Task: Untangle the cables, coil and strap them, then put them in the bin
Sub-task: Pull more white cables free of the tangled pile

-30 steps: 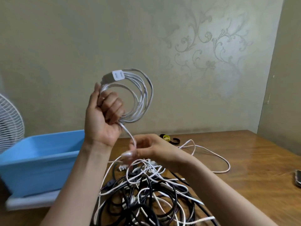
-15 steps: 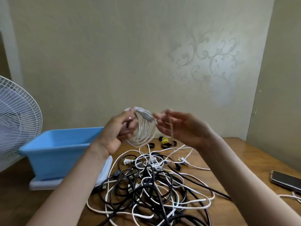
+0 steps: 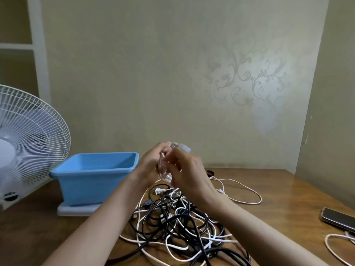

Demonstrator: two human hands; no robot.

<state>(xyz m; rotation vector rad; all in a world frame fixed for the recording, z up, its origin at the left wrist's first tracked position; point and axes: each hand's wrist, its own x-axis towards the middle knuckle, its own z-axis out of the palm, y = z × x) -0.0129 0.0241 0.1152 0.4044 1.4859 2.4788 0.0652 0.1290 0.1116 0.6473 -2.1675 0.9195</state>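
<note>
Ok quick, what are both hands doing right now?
Left hand: holds the coiled white cable.
Right hand: at the same coil, but its grip is too blurred to tell.

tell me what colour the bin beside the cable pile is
Light blue; the bin shows clearly in the head view, left of the cable pile.
</note>
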